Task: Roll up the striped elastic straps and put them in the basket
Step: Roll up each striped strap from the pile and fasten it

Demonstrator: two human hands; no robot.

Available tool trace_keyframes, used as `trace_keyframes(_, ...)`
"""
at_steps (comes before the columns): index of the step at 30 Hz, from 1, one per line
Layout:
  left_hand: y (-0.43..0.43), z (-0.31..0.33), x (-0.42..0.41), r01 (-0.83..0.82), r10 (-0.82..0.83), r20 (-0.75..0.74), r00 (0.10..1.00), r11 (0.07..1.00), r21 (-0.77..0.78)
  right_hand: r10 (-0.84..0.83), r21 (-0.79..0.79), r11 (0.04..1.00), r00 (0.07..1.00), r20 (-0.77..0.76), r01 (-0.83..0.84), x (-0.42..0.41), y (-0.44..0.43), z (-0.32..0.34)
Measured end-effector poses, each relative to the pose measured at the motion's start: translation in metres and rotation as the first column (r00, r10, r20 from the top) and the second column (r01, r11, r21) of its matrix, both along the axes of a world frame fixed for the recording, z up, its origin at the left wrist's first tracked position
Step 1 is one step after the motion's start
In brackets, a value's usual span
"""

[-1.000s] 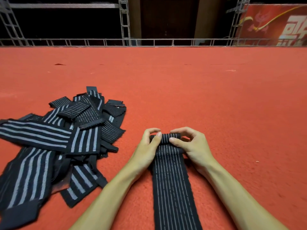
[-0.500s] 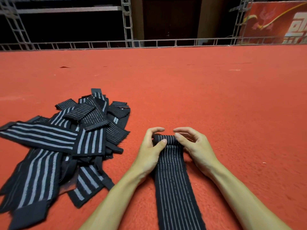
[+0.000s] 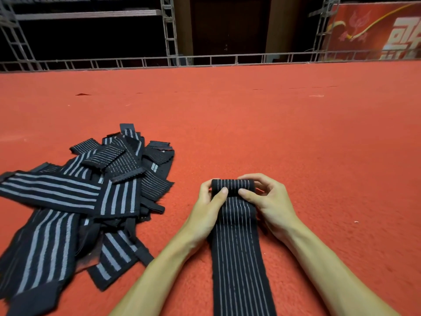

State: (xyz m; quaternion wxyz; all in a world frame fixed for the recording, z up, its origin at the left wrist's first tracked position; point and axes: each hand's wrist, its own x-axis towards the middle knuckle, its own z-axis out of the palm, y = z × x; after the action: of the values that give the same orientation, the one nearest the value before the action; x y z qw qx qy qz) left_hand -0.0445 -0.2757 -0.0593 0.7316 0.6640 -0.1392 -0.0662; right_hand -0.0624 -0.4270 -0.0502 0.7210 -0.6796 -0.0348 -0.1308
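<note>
Black striped strap (image 3: 237,247), far end rolled; left hand (image 3: 206,208) and right hand (image 3: 272,201) pinch roll (image 3: 232,187). Loose strap pile (image 3: 75,201) at 9 o'clock.

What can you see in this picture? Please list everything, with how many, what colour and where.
strap being rolled: one, black with thin pale stripes, centre foreground on the carpet, far end wound into a small roll
loose straps: a heap, number unclear, black with grey stripes, on the carpet to the left
basket: none in view
carpet: one, orange-red, covering the whole floor
truss rail: one, grey metal, along the carpet's far edge
banner: one, red with pale lettering, top right behind the rail
left hand: one, bare, grips the roll's left end
right hand: one, bare, grips the roll's right end
</note>
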Motion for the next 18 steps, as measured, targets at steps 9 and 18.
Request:
trace_keyframes(9,0.003,0.0017,0.0001,-0.057,0.054,0.034,0.998,0.994,0.092,0.112,-0.005,0.994,0.993,-0.043,-0.113,0.0009,0.002,-0.0009)
trace_keyframes(18,0.0076,0.0057,-0.0011,-0.032,0.036,0.112,0.993,0.999,-0.043,0.054,-0.092,0.994,0.993,-0.105,-0.064,0.0019,0.009,-0.0031)
